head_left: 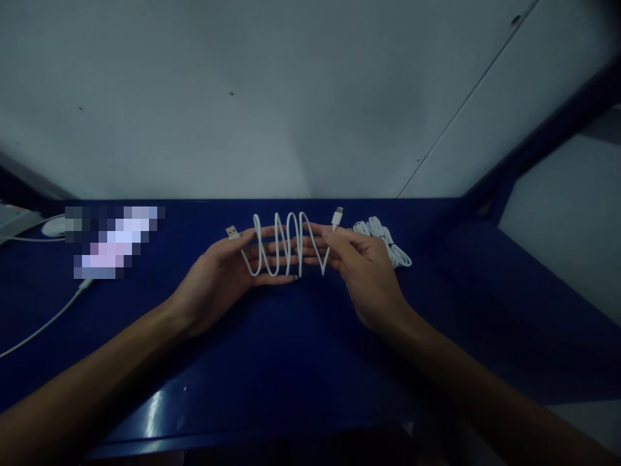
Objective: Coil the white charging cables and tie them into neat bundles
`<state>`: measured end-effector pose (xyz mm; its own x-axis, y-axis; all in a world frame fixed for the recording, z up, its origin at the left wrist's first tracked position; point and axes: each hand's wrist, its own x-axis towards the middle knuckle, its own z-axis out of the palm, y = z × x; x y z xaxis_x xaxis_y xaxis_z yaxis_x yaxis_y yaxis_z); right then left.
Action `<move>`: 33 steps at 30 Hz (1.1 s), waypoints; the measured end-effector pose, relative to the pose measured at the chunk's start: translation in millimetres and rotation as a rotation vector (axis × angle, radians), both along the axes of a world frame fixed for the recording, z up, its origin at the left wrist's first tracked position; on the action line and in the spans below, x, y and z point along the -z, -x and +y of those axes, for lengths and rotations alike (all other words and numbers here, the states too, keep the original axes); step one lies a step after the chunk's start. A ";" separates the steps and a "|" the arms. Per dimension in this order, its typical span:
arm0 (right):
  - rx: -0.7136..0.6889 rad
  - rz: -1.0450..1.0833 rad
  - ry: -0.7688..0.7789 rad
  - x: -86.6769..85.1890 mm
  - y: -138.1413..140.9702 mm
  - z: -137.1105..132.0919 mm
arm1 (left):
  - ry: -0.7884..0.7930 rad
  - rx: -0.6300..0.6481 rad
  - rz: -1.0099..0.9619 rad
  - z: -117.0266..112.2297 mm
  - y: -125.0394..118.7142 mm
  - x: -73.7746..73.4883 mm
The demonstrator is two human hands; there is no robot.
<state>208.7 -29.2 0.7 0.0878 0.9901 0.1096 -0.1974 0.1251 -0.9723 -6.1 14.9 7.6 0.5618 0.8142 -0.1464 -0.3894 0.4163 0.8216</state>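
Note:
A white USB cable (301, 243) stretches between my two hands in several loose, spread coils over the fingers. My left hand (218, 268) is closed on one end, its thumb by the USB-A plug (233, 232), which points up. Between thumb and fingers, my right hand (363, 265) pinches the other end below the smaller plug (337, 217), which also points up. The outstretched fingers of both hands lie behind the coils, their tips close together in the middle. Just behind my right hand, bundled white cables (395, 249) lie on the blue table (291, 369), partly hidden by the hand.
At the left lies a blurred-out, lit device (116, 246) with a white cord (53, 323) plugged into its near end. A white rounded object (53, 226) with a cord sits farther left. A pale wall panel (242, 116) rises along the table's back edge.

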 end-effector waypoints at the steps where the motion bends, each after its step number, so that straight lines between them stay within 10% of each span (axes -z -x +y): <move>1: 0.000 -0.004 -0.002 0.1 0.1 0.2 | 0.003 0.005 -0.006 0.1 0.0 0.2; 33: -0.036 -0.079 -0.104 -6.7 0.7 -5.4 | -0.052 0.090 0.034 -5.7 -1.6 -11.3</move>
<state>207.9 -34.6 7.5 0.0393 0.9753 0.2173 -0.1264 0.2205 -0.9671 -4.5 9.2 18.9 0.6281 0.7680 -0.1254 -0.3237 0.4043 0.8554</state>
